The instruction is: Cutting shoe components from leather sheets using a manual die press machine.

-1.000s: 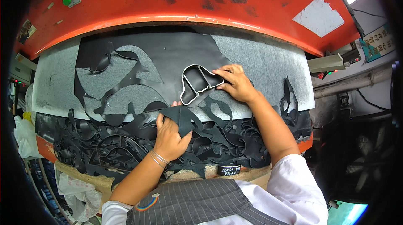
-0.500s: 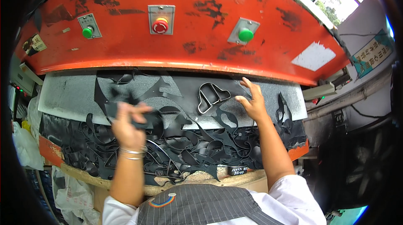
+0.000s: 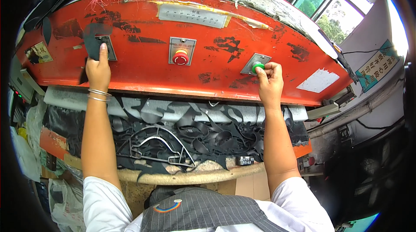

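My left hand (image 3: 99, 74) is raised to the red machine front (image 3: 143, 67). It is closed on a dark cut piece (image 3: 92, 43) of leather-like sheet, with the thumb up against it. A metal button plate (image 3: 112, 49) shows partly behind; its button is hidden by the piece and my hand. My right hand (image 3: 271, 81) is at the right-hand green push button (image 3: 257, 66), with the thumb on it and the fingers curled round its side. Between the hands sits a red mushroom button (image 3: 180, 57) that neither touches.
Black offcuts (image 3: 216, 136) heap along the bed's near side, with a curved metal cutting die (image 3: 159, 128) on them. A pale cutting board (image 3: 54, 97) runs under the red front. A small black block (image 3: 245, 160) lies near the wooden edge (image 3: 208, 177). Plastic bags (image 3: 65, 197) hang lower left.
Both hands have risen from over the board to the buttons, the left carrying the dark piece. The machine front appears lower in view, and the smaller metal die is now mostly hidden beneath it.
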Available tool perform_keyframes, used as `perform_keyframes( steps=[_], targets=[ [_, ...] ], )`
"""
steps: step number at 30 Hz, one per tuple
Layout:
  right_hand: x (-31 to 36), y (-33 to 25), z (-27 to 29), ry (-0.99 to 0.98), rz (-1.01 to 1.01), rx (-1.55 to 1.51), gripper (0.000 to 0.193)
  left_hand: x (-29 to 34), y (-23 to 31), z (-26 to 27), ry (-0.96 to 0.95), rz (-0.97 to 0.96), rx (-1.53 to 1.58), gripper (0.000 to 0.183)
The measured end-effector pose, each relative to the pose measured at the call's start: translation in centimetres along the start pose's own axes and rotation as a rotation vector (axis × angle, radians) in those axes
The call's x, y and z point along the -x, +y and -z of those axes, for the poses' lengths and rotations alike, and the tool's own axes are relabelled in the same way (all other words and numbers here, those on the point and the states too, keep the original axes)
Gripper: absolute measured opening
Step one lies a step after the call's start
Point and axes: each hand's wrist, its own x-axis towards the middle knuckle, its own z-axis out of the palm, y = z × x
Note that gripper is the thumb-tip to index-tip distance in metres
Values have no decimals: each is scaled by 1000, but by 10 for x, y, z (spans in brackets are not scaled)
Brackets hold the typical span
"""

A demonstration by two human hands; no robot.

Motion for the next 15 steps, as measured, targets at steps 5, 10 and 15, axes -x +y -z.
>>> perform_keyframes(
  steps=[5,10,15],
  targets=[
    [75,-25,48,-501,4,109,27,84,79,63,-615,448,188,43],
    [194,-59,76,-1354,250,280,63,221,149,115,-1333,34,73,30],
    [271,-58,67,-917,256,452,52,272,160,101,-1116,-58,23,24]
  ],
)
